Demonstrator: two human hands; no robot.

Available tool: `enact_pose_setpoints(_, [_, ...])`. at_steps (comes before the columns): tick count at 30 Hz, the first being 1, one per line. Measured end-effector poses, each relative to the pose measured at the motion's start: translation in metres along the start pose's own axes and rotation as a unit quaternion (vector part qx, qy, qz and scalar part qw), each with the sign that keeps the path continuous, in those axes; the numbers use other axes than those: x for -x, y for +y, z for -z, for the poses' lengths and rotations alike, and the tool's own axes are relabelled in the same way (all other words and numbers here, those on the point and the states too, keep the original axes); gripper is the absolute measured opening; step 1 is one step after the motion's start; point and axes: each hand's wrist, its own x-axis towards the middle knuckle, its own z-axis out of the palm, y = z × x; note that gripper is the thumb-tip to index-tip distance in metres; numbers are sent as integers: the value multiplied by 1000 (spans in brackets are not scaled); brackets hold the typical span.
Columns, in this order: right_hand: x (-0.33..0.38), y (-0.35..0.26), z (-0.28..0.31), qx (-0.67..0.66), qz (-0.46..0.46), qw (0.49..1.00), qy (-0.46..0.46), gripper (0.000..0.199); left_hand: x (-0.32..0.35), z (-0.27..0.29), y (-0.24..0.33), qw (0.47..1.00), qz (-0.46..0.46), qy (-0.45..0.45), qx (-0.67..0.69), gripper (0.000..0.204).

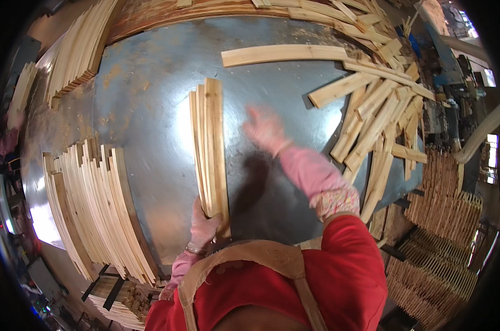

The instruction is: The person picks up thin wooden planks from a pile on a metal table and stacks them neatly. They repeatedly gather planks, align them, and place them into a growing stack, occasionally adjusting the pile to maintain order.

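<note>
A small bundle of narrow wooden slats [214, 143] stands on edge on the metal tabletop in front of me, its far ends uneven. My left hand [205, 223], in a pale pink glove, is closed around the near end of this bundle. To the right of the slats, apart from them, my right hand [266, 129] is over the bare metal, also gloved. Motion smears its fingers, and I see no wood in it. A single long slat [283, 54] lies crosswise beyond both hands.
A loose, crisscrossed heap of slats [379, 113] covers the table's right side. Rows of slats [98, 204] lie at the left, with another stacked row [81, 49] at the far left. Stacked wood [437, 237] stands off the table at the right. Sawdust dots the metal tabletop [150, 132].
</note>
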Motion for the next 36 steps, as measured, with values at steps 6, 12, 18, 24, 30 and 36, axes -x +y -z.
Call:
enact_pose_setpoints(6, [-182,104,106,366,-31,926,85,76,-25,55,-12,835,170,-146,502,75])
enact_pose_setpoints(12, [-199,28,138,281,-84,946,-136,74,-52,51,-10,752,143,-260,589,72])
enact_pose_setpoints(18, [-102,-41,18,-356,-101,885,-283,98,-33,42,6,744,194,-218,601,56])
enact_pose_setpoints(24, [82,-154,-152,-647,-118,731,-184,91,46,59,-45,887,174,-6,428,43])
enact_pose_setpoints(30, [134,-239,-203,-655,-107,703,-254,85,122,122,-63,933,51,145,325,44])
enact_pose_setpoints(36, [160,-315,-254,-688,-182,660,-241,81,165,186,-92,931,2,254,-262,72])
